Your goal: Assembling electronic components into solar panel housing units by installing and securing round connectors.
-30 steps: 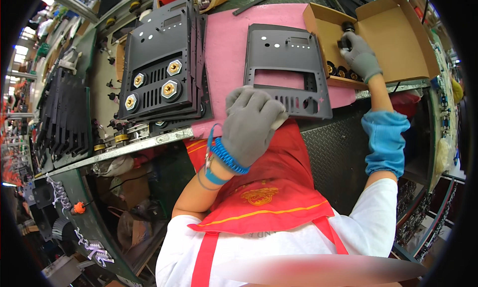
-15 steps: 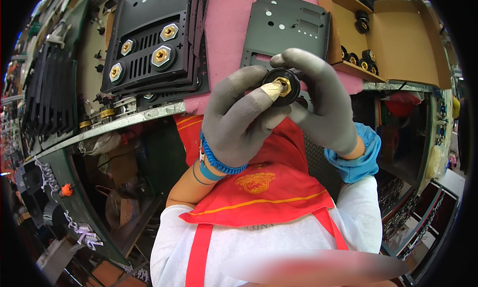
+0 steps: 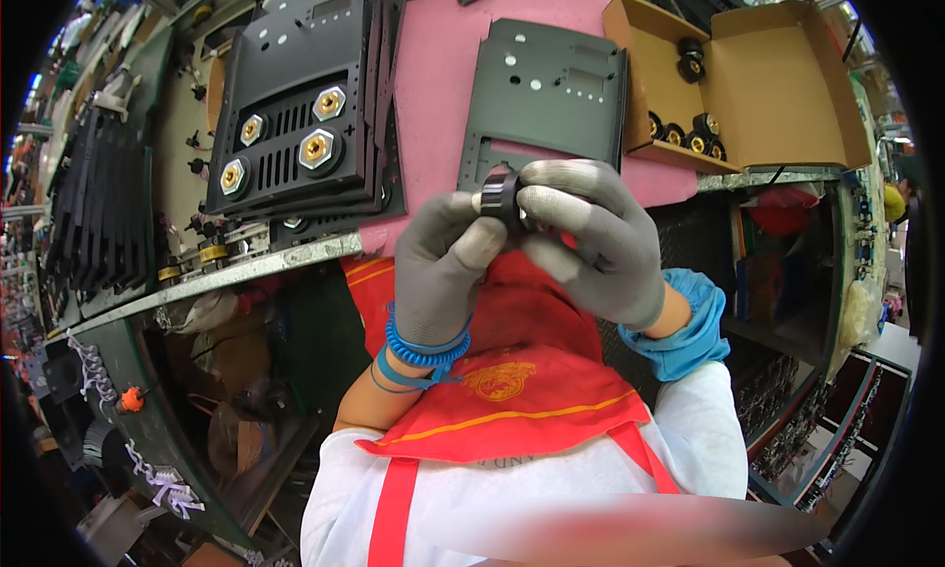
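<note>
Both my hands wear grey gloves and meet around a small black round threaded fitting (image 3: 500,197), its ribbed side toward me. My left hand (image 3: 439,267) pinches it from the left between thumb and fingers. From the right, my right hand (image 3: 602,244) grips its other side with curled fingertips. The fitting's brass nut, seen half a second ago, is turned out of sight. Just beyond my hands lies a dark grey metal panel (image 3: 543,109) with holes and cutouts, its near edge partly hidden by my fingers.
A stack of black panels (image 3: 281,70) carrying several brass-centred fittings stands at the left on a pink mat (image 3: 438,94). An open cardboard box (image 3: 792,85) with several black fittings is at the right. The bench's metal edge (image 3: 266,265) runs in front.
My hands have drawn a little lower and to the left. The fitting has turned from showing its brass nut to showing its ribbed side.
</note>
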The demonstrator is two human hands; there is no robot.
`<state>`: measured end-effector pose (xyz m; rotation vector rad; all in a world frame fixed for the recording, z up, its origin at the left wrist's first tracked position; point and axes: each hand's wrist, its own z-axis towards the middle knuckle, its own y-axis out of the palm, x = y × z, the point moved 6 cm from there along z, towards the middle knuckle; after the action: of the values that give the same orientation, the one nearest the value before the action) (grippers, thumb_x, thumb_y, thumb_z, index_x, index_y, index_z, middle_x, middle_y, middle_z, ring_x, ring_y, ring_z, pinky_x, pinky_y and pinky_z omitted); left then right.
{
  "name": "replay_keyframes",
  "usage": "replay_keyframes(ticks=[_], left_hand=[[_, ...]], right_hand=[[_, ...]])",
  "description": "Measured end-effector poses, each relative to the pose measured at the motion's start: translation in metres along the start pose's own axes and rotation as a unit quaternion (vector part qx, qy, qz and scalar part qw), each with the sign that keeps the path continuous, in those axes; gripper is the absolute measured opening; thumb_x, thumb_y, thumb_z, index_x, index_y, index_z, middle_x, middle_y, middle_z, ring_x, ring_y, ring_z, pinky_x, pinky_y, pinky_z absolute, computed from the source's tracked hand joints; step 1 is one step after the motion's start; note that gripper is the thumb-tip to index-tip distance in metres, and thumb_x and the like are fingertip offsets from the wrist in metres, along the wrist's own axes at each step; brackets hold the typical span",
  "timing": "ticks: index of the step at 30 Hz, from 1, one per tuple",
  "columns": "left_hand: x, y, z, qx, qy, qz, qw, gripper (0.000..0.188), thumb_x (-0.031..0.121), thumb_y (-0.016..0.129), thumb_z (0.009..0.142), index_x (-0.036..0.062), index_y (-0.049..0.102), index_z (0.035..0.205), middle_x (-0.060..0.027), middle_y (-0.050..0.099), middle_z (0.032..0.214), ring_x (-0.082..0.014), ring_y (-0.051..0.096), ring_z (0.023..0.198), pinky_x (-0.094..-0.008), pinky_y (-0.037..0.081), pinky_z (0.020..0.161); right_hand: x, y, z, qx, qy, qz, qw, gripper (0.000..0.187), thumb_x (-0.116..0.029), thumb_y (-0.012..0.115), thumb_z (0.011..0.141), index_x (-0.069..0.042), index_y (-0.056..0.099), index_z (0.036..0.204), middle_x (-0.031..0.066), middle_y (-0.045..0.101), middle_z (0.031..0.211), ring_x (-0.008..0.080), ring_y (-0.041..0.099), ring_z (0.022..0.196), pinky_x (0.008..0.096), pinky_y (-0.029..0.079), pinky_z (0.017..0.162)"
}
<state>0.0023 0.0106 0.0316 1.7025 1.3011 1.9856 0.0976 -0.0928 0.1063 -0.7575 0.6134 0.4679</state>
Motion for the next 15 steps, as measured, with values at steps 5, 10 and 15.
replay_keyframes(ticks=[5, 10, 15], left_hand=[[-0.008, -0.007, -0.001, 0.004, 0.029, -0.047, 0.998, 0.018, 0.001, 0.065, 0.087, -0.0002, 0.06, 0.105, -0.0107, 0.067, 0.107, -0.0148, 0.064, 0.095, -0.0287, 0.052, 0.086], [-0.014, -0.012, -0.005, -0.027, -0.054, -0.087, 0.994, 0.016, 0.012, 0.062, 0.092, 0.0026, 0.061, 0.104, -0.009, 0.067, 0.103, -0.0137, 0.065, 0.092, -0.0274, 0.053, 0.081], [-0.026, -0.004, -0.008, -0.065, -0.161, -0.149, 0.973, 0.02, 0.009, 0.055, 0.093, 0.0058, 0.059, 0.112, -0.0121, 0.066, 0.11, -0.0212, 0.066, 0.098, -0.0319, 0.054, 0.084]], right_hand=[[-0.001, 0.0, 0.004, 0.007, 0.101, 0.002, 0.995, 0.04, -0.009, 0.077, 0.074, -0.005, 0.064, 0.112, 0.0121, 0.059, 0.1, 0.0259, 0.061, 0.088, 0.0326, 0.05, 0.073], [-0.011, -0.001, 0.004, -0.033, -0.015, 0.035, 0.999, 0.029, 0.0, 0.067, 0.076, -0.008, 0.069, 0.104, 0.0078, 0.062, 0.101, 0.0248, 0.06, 0.092, 0.0359, 0.046, 0.084], [-0.032, 0.009, 0.0, -0.166, -0.136, 0.202, 0.956, 0.018, 0.003, 0.061, 0.082, -0.009, 0.07, 0.091, 0.0101, 0.067, 0.102, 0.0252, 0.063, 0.099, 0.0442, 0.044, 0.092]])
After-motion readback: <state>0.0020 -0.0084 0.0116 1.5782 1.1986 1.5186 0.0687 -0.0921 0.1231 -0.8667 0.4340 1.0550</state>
